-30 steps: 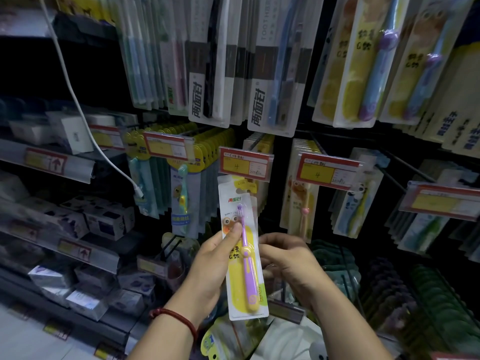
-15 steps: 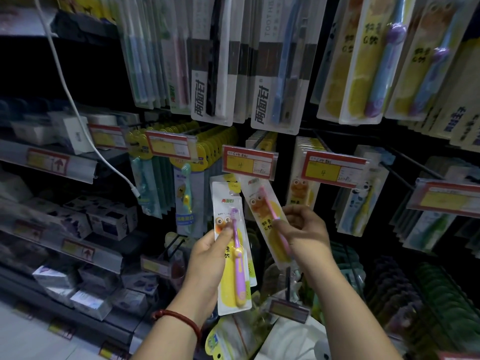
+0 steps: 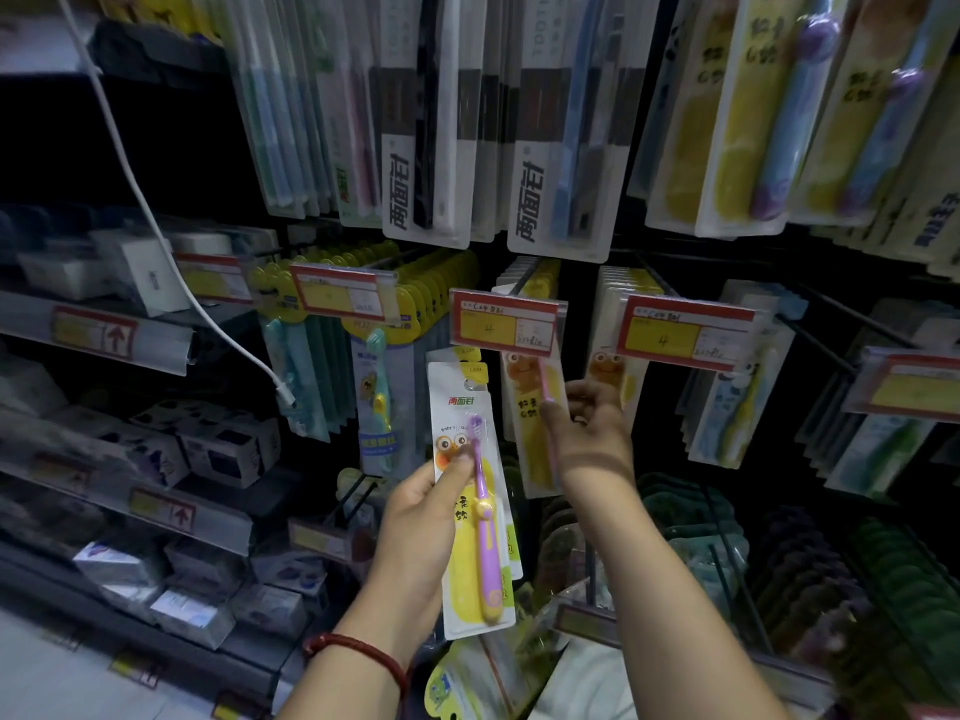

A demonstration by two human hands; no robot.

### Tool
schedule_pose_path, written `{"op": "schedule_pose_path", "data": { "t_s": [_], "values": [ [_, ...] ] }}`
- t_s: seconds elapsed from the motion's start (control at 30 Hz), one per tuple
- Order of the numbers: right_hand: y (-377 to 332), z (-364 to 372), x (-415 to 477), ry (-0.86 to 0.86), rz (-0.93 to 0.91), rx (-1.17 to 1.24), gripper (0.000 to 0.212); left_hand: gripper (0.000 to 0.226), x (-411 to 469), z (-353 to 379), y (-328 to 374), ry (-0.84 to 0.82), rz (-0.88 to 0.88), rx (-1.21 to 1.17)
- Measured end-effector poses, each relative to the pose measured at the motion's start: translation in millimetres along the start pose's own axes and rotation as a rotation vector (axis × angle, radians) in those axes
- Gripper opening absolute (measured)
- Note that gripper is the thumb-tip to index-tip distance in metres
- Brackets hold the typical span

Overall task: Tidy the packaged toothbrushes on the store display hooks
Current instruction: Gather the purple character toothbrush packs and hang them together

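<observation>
1. Grip, left hand [image 3: 421, 517]: the thumb is pressed flat on the front of the purple toothbrush pack [image 3: 475, 511] and the fingers are curled behind the card, a pinch at mid-height. The pack is upright and face-out, below and just left of the centre price tag [image 3: 508, 327]. The edge of a second card shows behind it. This is probably a small stack held in reserve while the other hand works.
2. Grip, right hand [image 3: 592, 439]: the thumb and fingers pinch the pink toothbrush pack [image 3: 530, 407] at its right edge, directly below the centre price tag.
3. Position of the pink toothbrush pack: it is raised and nearly upright, with its top behind the centre price tag. Whether its hang-hole is on the hook cannot be told.
4. Reason for the hold, as judged: the edge pinch leaves the top of the card free, so the hole can be steered onto the hook tip behind the centre price tag.
5. Hung row [image 3: 524, 275]: this row sits above and behind the centre price tag, and its yellow-topped cards resemble the held ones. The packs therefore seem to belong on this hook.
6. Neighbouring price tag [image 3: 685, 332]: it hangs right of the centre price tag, over look-alike frog-print cards. Misfiling is a risk if the pack drifts that way.
7. Sundries: a red bracelet [image 3: 358, 654] is on the left wrist, well below the centre price tag. A white cable [image 3: 156, 220] hangs well to the tag's left.
</observation>
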State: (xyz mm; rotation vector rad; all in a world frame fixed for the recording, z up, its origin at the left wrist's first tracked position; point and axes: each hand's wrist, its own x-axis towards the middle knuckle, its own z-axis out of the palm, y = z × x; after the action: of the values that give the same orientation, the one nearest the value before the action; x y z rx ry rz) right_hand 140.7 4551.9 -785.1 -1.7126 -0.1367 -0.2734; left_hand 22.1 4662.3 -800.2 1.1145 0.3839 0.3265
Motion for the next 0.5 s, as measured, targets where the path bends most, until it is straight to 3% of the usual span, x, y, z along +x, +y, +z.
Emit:
{"op": "schedule_pose_path", "data": {
  "t_s": [0.17, 0.3, 0.5],
  "values": [
    [3, -8, -11, -0.191, 0.05, -0.26, 0.028, 0.021, -4, 0, 1, -0.019, -0.006, -0.016],
    [0, -17, -25, -0.247, 0.094, -0.106, 0.005, 0.023, -7, -1, 2, -0.037, 0.007, -0.01],
    [-4, -33, -48, -0.572, 0.147, 0.103, 0.005, 0.024, -10, -1, 1, -0.069, -0.009, -0.037]
  ]
}}
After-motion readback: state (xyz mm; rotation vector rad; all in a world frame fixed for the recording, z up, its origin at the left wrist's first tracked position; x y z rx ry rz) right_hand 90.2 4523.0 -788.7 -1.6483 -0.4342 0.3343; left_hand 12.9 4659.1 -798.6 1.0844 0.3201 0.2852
